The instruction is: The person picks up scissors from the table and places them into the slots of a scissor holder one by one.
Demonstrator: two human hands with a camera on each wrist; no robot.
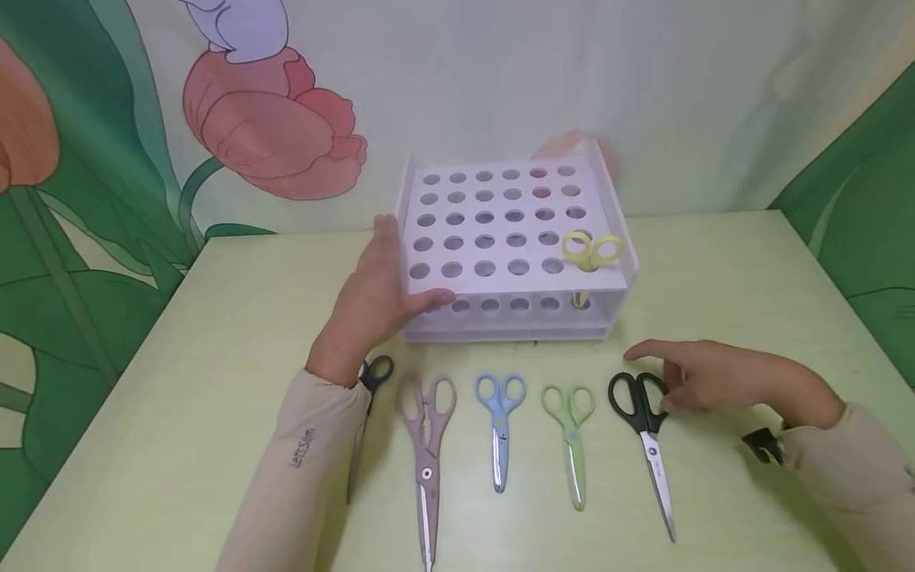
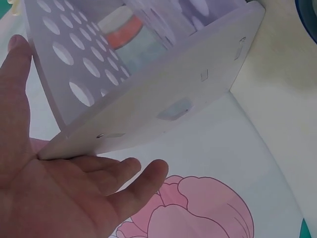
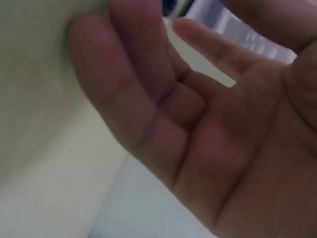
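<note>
My left hand [image 1: 379, 286] rests against the left side of a white rack [image 1: 468, 282] with rows of round holes. Its thumb lies over the front corner, and the other fingers stretch along the outside of the side panel [image 2: 173, 94]. My right hand [image 1: 722, 381] is at the handle of the black scissors [image 1: 646, 421], fingertips right by the right loop. Its index finger points out straight while the others bend down toward the table; the right wrist view shows no scissors in the palm. Yellow scissors [image 1: 589, 253] stand upright in the rack's front right hole.
In a row before the rack lie green scissors [image 1: 574, 437], blue scissors [image 1: 500, 429], large mauve scissors [image 1: 426, 453] and dark scissors [image 1: 366, 413], the last partly behind the left sleeve [image 1: 293, 469]. A flower-printed curtain [image 1: 472, 95] hangs behind the table [image 1: 236, 318].
</note>
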